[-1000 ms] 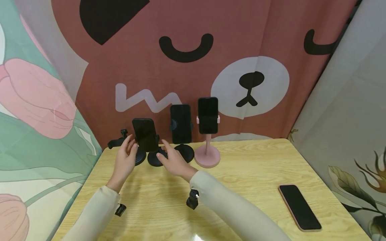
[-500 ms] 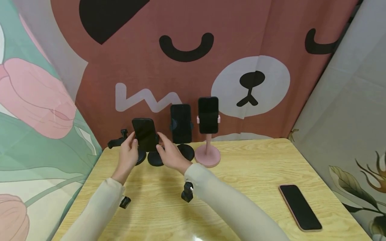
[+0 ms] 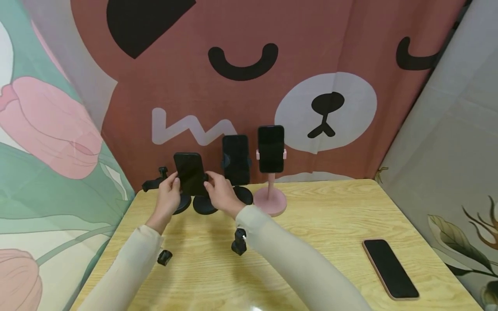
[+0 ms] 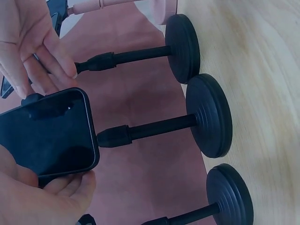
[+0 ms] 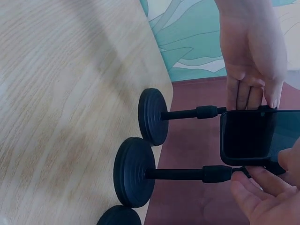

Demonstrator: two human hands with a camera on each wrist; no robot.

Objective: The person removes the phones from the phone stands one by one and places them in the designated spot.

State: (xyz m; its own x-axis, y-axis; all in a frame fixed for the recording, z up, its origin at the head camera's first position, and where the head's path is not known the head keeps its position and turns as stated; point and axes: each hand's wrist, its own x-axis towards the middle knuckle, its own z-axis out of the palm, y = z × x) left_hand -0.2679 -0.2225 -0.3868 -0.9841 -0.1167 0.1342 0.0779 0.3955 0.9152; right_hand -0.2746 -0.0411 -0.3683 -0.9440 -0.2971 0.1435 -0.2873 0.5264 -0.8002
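Observation:
A black smartphone (image 3: 189,175) stands upright, leaning slightly, in the clamp of a black round-based phone stand (image 3: 204,206). My left hand (image 3: 167,202) grips its left edge, with the thumb near the front and fingers reaching behind. On the opposite edge, my right hand (image 3: 223,194) pinches the phone beside the clamp arm, thumb toward the screen. The right wrist view shows the phone's lower end (image 5: 247,136) over the post, with right-hand fingertips (image 5: 243,187) beneath its edge. In the left wrist view the stand's post (image 4: 161,127) runs from phone to base.
Left of it is another black stand with a bare holder (image 3: 152,185). To the right are a black stand holding a phone (image 3: 236,160) and a pink stand (image 3: 270,202) holding another phone (image 3: 271,149). A pink-edged phone (image 3: 391,268) lies at the table's right. A printed curtain (image 3: 241,103) hangs behind.
My right hand has moved left from beside the phone onto its right edge, and my left hand has closed in on the left edge. The phone and stands keep their places.

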